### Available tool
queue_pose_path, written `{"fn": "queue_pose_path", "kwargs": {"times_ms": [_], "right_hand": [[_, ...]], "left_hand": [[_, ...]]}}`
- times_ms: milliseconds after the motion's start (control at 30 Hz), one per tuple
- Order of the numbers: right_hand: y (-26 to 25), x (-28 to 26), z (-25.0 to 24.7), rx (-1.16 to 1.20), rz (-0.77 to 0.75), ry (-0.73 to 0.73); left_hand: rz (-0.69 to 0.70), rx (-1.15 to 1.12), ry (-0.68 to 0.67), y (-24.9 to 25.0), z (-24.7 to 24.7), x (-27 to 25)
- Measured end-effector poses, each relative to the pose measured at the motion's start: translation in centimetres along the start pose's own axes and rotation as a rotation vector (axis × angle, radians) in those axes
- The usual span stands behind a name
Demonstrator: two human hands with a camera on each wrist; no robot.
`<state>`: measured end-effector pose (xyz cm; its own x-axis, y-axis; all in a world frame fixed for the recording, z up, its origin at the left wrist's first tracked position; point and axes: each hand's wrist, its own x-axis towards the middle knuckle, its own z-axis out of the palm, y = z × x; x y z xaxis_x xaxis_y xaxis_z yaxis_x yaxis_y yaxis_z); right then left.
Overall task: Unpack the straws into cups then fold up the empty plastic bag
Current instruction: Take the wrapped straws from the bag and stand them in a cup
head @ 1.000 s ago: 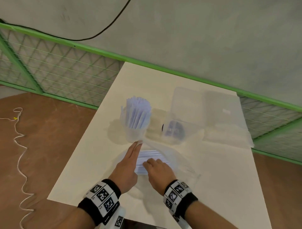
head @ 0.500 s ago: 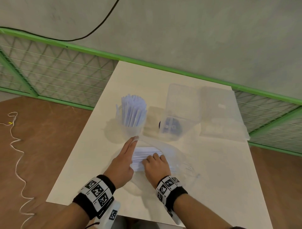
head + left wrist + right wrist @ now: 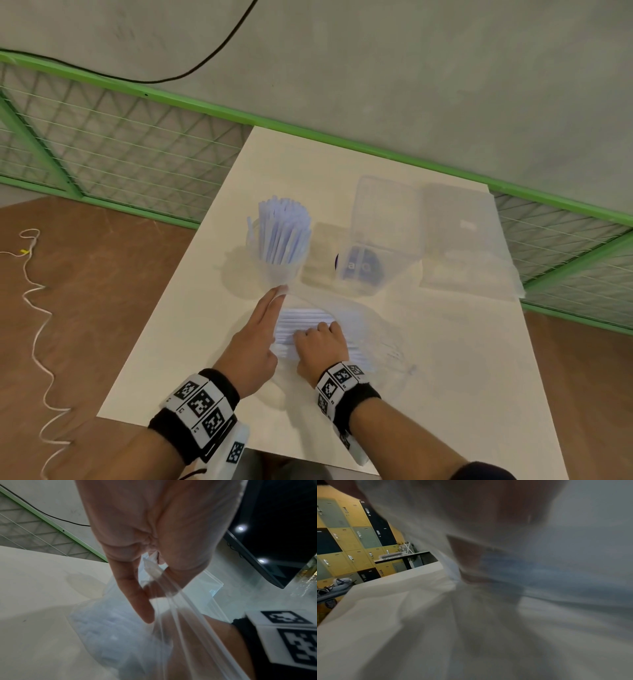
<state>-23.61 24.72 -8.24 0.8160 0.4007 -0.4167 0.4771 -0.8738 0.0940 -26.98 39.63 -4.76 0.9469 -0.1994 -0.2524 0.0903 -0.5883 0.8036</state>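
On the desk (image 3: 462,377) near the person, the left hand (image 3: 253,346) pinches the edge of the clear plastic bag (image 3: 363,318). The right hand (image 3: 320,346) is inside it, grip curled around a bundle of white straws (image 3: 301,318). Just beyond stands a cup (image 3: 279,270) full of straws.

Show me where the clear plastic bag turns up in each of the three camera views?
Head: the plastic bag lies low centre, between both hands.
Left wrist: its edge runs from centre to bottom right, pinched by the left hand.
Right wrist: blurred film fills the right side.
Shared landmark: the white table.
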Motion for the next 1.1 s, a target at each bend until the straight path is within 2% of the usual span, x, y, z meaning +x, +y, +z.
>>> {"fn": "queue_pose_path", "kwargs": {"times_ms": [133, 233, 300, 433, 533, 600, 633, 767, 833, 1000, 1100], "right_hand": [[0.2, -0.2, -0.2, 0.044, -0.033, 0.001], [1.1, -1.0, -0.5, 0.288, -0.001, 0.065], [1.9, -1.6, -0.7, 0.42, 0.001, 0.127], [3.3, -3.0, -1.7, 0.562, -0.035, 0.352], [3.5, -4.5, -3.2, 1.025, 0.014, 0.499], [3.7, -5.0, -4.1, 1.328, 0.043, 0.532], [3.8, -5.1, -4.2, 1.383, 0.052, 0.524], [4.2, -5.1, -3.0, 1.318, 0.167, 0.442], [4.4, -5.4, -2.9, 1.301, 0.148, 0.399], [5.2, -5.4, -3.4, 1.138, 0.125, 0.438], [5.3, -4.9, -4.6, 1.173, 0.11, 0.349]], "left_hand": [[-0.002, 0.012, 0.019, 0.0, 0.0, -0.2], [0.002, 0.039, 0.058, -0.3, -0.4, -0.3], [-0.008, 0.056, 0.083, -0.5, -0.5, -0.3], [-0.041, 0.053, 0.124, -0.3, -0.6, -0.2], [-0.057, 0.052, 0.145, 0.0, -0.5, -0.2], [-0.082, 0.047, 0.151, 0.2, -0.3, -0.2], [-0.09, 0.045, 0.154, 0.3, -0.2, -0.1], [-0.097, 0.051, 0.159, 0.6, 0.3, 0.0], [-0.103, 0.052, 0.155, 0.7, 0.4, 0.0], [-0.091, 0.067, 0.16, 0.7, 0.0, 0.1], [-0.093, 0.049, 0.139, 0.7, -0.2, 0.0]]}}
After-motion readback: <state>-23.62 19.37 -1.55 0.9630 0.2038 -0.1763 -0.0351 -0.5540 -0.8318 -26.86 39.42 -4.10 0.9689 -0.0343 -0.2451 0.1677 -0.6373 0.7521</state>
